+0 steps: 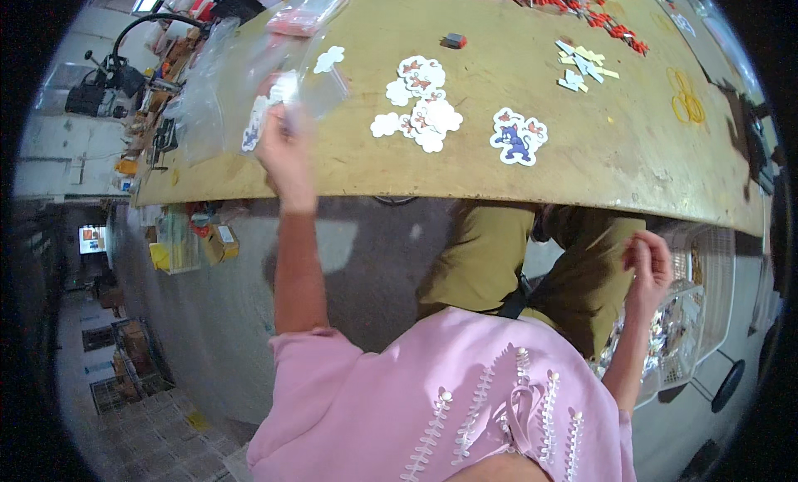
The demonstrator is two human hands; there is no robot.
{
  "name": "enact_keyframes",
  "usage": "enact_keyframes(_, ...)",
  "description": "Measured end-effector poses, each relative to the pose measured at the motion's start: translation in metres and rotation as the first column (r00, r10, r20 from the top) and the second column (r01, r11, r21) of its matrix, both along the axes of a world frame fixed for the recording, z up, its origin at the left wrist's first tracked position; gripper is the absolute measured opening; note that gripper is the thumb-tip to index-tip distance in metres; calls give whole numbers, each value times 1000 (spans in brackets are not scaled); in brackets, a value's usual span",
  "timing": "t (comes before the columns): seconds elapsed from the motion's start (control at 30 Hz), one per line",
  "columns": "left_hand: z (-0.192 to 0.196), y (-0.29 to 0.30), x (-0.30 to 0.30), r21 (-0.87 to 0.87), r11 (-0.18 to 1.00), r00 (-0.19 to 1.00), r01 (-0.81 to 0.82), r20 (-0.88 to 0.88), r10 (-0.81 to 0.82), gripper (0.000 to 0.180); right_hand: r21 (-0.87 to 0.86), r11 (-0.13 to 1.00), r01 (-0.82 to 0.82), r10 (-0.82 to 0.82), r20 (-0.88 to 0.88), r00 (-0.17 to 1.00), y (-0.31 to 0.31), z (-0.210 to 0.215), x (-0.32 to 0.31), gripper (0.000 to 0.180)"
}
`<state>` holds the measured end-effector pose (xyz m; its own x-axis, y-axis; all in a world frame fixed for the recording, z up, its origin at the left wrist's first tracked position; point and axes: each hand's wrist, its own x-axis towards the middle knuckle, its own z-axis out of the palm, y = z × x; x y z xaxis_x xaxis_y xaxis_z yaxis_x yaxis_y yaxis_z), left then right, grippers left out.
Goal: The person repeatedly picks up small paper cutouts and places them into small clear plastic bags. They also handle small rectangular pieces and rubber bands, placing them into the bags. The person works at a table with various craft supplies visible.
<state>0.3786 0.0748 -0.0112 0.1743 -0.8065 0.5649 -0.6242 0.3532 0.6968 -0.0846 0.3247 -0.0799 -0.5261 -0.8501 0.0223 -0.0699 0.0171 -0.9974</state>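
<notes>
My left hand (287, 154) reaches over the left part of the table, its fingers smeared by motion. Next to its fingertips are a blue cat cutout (252, 130) and white cutouts (284, 88); whether the hand grips them I cannot tell. My right hand (650, 262) hangs below the table edge near my right knee, fingers loosely bent and apart, with nothing seen in them. Mid-table lie two overlapping groups of white-edged cutouts, an upper one (422, 73) and a lower one (432, 123). To their right is a blue cat cutout group (518, 137).
Clear plastic bags (208, 100) cover the table's left side. Farther back are a grey-red block (454, 41), pale strips (586, 65) and many red pieces (582, 8). Yellow rubber bands (687, 100) lie at the right. A white basket (706, 299) stands beside my right leg.
</notes>
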Motion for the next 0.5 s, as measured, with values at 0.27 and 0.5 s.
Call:
enact_keyframes(0.27,5,142,-128,43,708,583,705,533,-613,23,141,769,-624,547,360,756,-38,61,116,15)
enact_keyframes(0.5,-11,136,-136,63,684,600,727,427,-676,19,226,717,-659,494,503,709,-26,57,100,15)
